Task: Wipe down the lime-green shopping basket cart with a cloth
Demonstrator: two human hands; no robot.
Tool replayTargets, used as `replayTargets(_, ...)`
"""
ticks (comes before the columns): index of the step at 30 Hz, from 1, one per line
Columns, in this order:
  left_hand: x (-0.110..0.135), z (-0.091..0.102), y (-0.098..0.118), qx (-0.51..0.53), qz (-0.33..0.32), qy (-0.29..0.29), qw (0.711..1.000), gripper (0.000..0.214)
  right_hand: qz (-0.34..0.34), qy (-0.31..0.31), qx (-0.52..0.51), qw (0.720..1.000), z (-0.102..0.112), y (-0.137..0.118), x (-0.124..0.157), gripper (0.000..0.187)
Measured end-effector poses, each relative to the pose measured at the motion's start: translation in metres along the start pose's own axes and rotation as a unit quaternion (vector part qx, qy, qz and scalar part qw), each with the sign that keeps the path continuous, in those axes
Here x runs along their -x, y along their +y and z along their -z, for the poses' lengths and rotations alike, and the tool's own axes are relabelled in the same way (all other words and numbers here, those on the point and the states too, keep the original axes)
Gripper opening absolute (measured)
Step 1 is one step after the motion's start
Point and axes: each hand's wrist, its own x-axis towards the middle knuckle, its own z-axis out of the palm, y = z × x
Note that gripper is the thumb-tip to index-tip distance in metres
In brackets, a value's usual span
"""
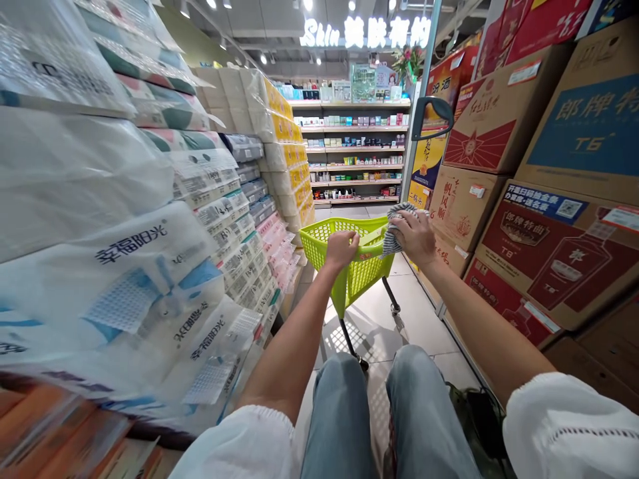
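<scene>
Cart (360, 279) upright on tiled floor (422, 316), between paper packs (134, 283) to left and stacked cartons (474, 136) to right. Left hand (343, 249) clenched around near-side handle (374, 251); right hand (417, 236) grasping striped cloth (391, 247) at handle's right end. Looks like wiping, judging by cloth. For next stroke, probably calls for firm left grip, cloth pressed flat and slid leftward.

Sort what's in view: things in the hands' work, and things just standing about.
In use:
- green cart, its handle gripped by the left hand
- striped cloth, held against the cart by the right hand

Standing about:
- wrapped packs, left
- cardboard boxes, right
- stocked shelves, ahead
</scene>
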Motion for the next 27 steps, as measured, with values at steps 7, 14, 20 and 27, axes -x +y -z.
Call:
replayTargets(7,0.007,-0.017,0.044,-0.093,0.100,-0.008,0.991,0.042,-0.002,-0.030,-0.044,0.999,-0.026,-0.048,0.031,0.040)
replayTargets(14,0.011,-0.023,0.024,-0.130,0.057,0.047,0.989,0.053,0.027,-0.046,-0.009,0.999,-0.044,-0.042,0.029,0.041)
replayTargets(20,0.011,-0.023,0.007,-0.130,0.024,0.070,0.989,0.058,0.019,-0.068,-0.005,0.998,-0.049,0.008,0.007,0.037)
replayTargets(27,0.009,-0.024,-0.005,-0.117,0.029,0.101,0.988,0.047,-0.006,-0.067,-0.023,0.997,-0.044,-0.041,0.005,0.036)
